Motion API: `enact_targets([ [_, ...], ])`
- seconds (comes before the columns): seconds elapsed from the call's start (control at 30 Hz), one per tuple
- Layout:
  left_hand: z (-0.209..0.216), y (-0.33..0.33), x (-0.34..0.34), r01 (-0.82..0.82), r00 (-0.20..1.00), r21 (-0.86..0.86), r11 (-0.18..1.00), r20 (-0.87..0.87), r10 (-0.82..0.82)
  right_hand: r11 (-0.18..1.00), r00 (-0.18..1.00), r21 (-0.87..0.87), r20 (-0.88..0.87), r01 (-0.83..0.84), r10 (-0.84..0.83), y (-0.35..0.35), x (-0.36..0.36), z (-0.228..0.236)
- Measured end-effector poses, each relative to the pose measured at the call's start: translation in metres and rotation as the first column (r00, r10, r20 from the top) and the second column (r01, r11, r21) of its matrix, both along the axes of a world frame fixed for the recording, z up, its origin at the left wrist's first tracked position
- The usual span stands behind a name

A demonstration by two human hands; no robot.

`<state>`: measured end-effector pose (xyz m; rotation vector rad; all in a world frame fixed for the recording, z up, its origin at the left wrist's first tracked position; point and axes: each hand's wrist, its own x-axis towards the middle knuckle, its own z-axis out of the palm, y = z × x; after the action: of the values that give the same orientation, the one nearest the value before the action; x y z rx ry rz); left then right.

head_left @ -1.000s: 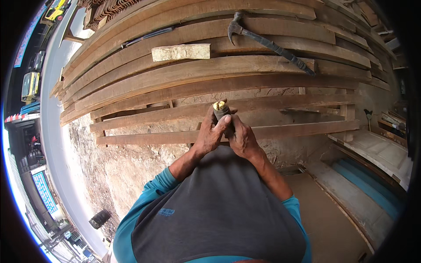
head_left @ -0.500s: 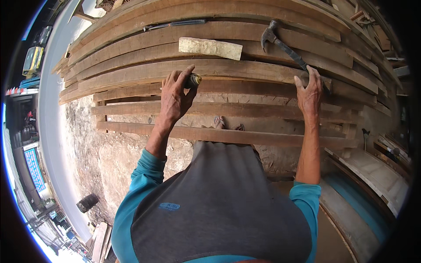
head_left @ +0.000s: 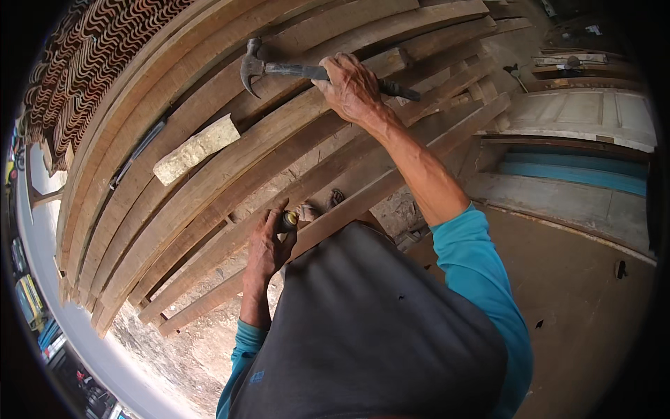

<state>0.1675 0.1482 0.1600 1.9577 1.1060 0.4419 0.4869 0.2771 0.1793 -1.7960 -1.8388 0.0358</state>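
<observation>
My right hand (head_left: 352,87) is closed around the handle of a claw hammer (head_left: 252,68). The hammer lies crosswise over the wooden beams (head_left: 279,129), its head pointing left. Closer to my body, my left hand (head_left: 264,248) is curled around a short, dark, round object with a yellowish end (head_left: 287,221). Most of that object is hidden by my fingers, so its kind is unclear. A pale, rough-faced block (head_left: 197,149) rests on the beams between the hammer and a long, thin, dark bar-like tool (head_left: 138,153).
Stacked wavy roof tiles (head_left: 98,70) stand at the far left. Panelled doors or boards (head_left: 579,119) lean or lie at the right, beside a brown flat sheet (head_left: 551,293). Gaps between the nearer beams show the ground and my feet (head_left: 335,199).
My view has turned to the right. My right hand, earlier at the handle's end with fingers apart, now grips the hammer. My left hand has come back nearer my body, still holding the dark object.
</observation>
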Motion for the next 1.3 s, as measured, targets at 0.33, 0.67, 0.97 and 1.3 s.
enact_targets([
  [0.33,-0.009,-0.002,0.073,0.177,0.975,-0.367,0.913,-0.065,-0.215,0.785,0.391,-0.356,-0.717,0.507,-0.577,-0.211,0.022,-0.061],
  [0.67,-0.054,-0.038,0.208,0.299,0.893,-0.103,0.949,-0.319,-0.316,0.530,-0.011,-0.529,-0.715,0.663,-0.699,-0.340,0.175,-0.100],
  [0.97,-0.080,-0.047,0.314,0.513,0.548,-0.041,0.858,-0.753,-0.364,0.589,-0.001,-0.529,-0.744,0.612,-0.668,-0.349,0.300,-0.092],
  [1.3,-0.061,0.009,0.344,0.448,0.576,-0.519,0.728,-0.455,-0.679,0.578,-0.158,-0.600,-0.757,0.553,-0.634,-0.371,0.311,-0.091],
])
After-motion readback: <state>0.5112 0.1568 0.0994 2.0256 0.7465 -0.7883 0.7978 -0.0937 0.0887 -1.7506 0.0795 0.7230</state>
